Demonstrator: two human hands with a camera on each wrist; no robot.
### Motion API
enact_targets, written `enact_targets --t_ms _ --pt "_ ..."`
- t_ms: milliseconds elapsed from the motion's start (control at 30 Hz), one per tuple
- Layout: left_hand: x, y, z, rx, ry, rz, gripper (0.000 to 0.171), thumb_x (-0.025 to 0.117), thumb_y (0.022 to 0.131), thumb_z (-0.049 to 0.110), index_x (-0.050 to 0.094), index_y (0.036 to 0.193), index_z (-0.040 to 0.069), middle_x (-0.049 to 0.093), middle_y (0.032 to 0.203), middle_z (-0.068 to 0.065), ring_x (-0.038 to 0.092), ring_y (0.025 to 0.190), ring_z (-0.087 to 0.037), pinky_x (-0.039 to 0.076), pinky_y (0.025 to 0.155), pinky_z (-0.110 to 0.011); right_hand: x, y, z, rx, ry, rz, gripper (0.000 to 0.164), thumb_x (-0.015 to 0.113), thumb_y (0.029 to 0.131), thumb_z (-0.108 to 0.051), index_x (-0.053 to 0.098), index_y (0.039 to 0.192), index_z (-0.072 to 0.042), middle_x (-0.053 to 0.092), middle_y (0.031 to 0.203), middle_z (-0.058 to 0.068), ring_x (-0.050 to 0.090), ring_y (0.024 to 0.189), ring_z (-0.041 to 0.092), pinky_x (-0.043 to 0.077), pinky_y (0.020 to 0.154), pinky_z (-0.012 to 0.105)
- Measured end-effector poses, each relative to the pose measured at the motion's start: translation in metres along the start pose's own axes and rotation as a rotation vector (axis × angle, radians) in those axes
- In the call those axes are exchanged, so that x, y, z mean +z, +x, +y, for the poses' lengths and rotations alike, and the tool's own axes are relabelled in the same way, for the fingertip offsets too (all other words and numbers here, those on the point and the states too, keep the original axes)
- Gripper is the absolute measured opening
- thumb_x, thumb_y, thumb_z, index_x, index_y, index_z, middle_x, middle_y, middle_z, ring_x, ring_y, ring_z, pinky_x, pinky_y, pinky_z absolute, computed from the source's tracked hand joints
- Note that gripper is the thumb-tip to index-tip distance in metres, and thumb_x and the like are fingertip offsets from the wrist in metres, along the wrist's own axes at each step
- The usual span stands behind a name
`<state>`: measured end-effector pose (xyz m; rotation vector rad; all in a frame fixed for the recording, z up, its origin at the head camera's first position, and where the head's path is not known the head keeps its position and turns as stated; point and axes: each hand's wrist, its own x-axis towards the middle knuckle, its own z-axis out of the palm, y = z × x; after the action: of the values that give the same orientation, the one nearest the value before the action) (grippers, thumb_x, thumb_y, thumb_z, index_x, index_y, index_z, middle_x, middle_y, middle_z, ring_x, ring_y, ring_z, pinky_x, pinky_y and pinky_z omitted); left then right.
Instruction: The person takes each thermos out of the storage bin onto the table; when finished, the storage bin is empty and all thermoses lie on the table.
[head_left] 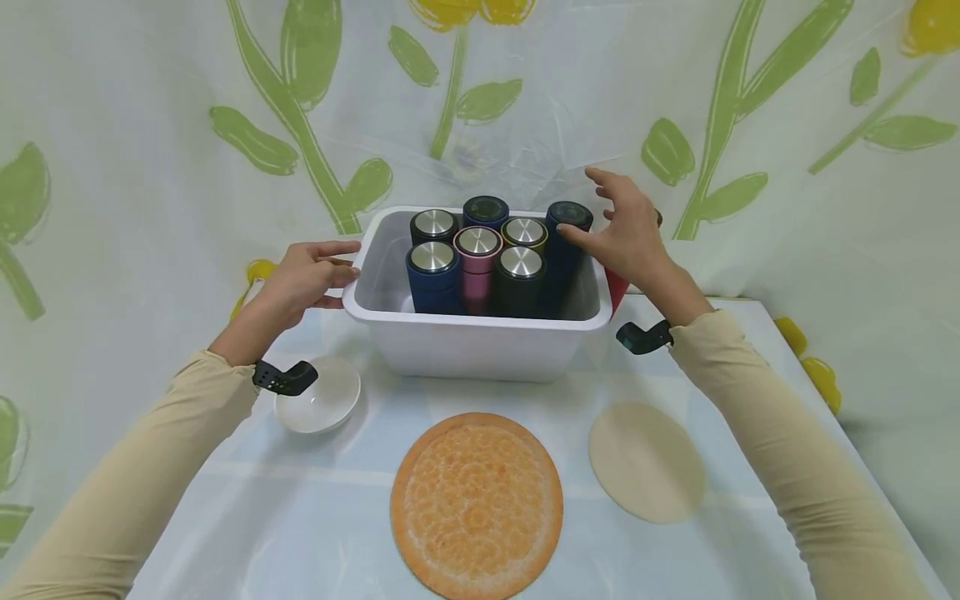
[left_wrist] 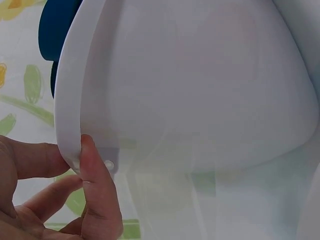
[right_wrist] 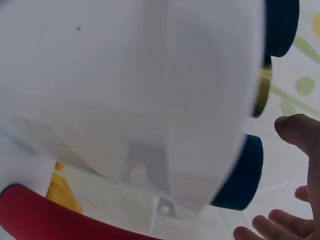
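A white plastic tub (head_left: 480, 346) stands at the back of the table, holding several lidded bottles, among them a pink one (head_left: 477, 275) and a blue one (head_left: 433, 287) with silver tops. My left hand (head_left: 311, 275) holds the tub's left rim; in the left wrist view, fingers (left_wrist: 97, 175) lie on both sides of that rim. Over the tub's right end, my right hand (head_left: 628, 229) has its fingers spread. Its thumb is close to a tall dark blue bottle (head_left: 570, 215); the right wrist view shows a gap between thumb (right_wrist: 296, 129) and bottles.
Outside the tub's right wall is a red cylinder (right_wrist: 45, 215), mostly hidden in the head view. A white bowl (head_left: 318, 412) sits at front left. Nearer are a round brown bread-like disc (head_left: 476, 504) and a pale beige disc (head_left: 648, 462). A flower-patterned sheet hangs behind.
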<state>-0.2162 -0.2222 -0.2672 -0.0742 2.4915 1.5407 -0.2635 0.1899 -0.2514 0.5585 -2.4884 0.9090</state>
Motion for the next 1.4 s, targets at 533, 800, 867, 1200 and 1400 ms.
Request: enact_targets --t_ms 533,800,867,1200,1400 --pt "0.002 0.002 0.001 0.003 -0.009 -0.026 0.056 0.055 0.100 0.012 0.041 0.154 0.013 0.053 0.141 -0.020 0.061 0.109 -0.026 0.058 0.076 -0.030 0.011 0.006 0.006 0.016 -0.096 -0.142 0.073 0.077 0.086 -0.023 0.045 0.147 0.002 0.047 0.147 0.021 0.042 0.136 0.036 0.033 0.113 0.050" --pt "0.002 0.004 0.007 0.009 0.000 -0.027 0.055 0.055 0.100 0.013 0.041 0.154 0.013 0.053 0.141 -0.020 0.062 0.105 -0.023 0.058 0.075 -0.030 0.009 0.006 0.012 0.066 -0.129 -0.224 0.072 0.074 0.089 -0.023 0.042 0.149 0.000 0.047 0.147 0.022 0.042 0.135 0.039 0.034 0.111 0.053" --pt "0.001 0.004 0.007 0.006 0.000 -0.028 0.056 0.055 0.100 0.013 0.041 0.154 0.014 0.053 0.142 -0.020 0.061 0.107 -0.024 0.058 0.075 -0.029 0.010 0.006 0.012 0.069 -0.126 -0.236 0.070 0.074 0.090 -0.022 0.044 0.149 -0.001 0.049 0.143 0.023 0.045 0.131 0.039 0.036 0.109 0.054" --pt "-0.002 0.003 0.002 -0.003 0.008 -0.014 0.057 0.055 0.101 0.014 0.039 0.155 0.013 0.051 0.143 -0.019 0.058 0.112 -0.027 0.058 0.076 -0.029 0.016 0.009 0.007 0.070 -0.122 -0.226 0.066 0.078 0.087 -0.023 0.050 0.144 -0.004 0.055 0.134 0.022 0.049 0.122 0.038 0.040 0.102 0.055" --pt "0.000 0.002 0.000 -0.016 0.004 -0.023 0.057 0.055 0.101 0.014 0.038 0.155 0.013 0.050 0.144 -0.018 0.057 0.115 -0.028 0.057 0.077 -0.028 0.017 0.002 0.003 0.071 -0.094 -0.217 0.066 0.079 0.086 -0.021 0.051 0.143 -0.004 0.054 0.132 0.023 0.049 0.120 0.037 0.042 0.101 0.053"
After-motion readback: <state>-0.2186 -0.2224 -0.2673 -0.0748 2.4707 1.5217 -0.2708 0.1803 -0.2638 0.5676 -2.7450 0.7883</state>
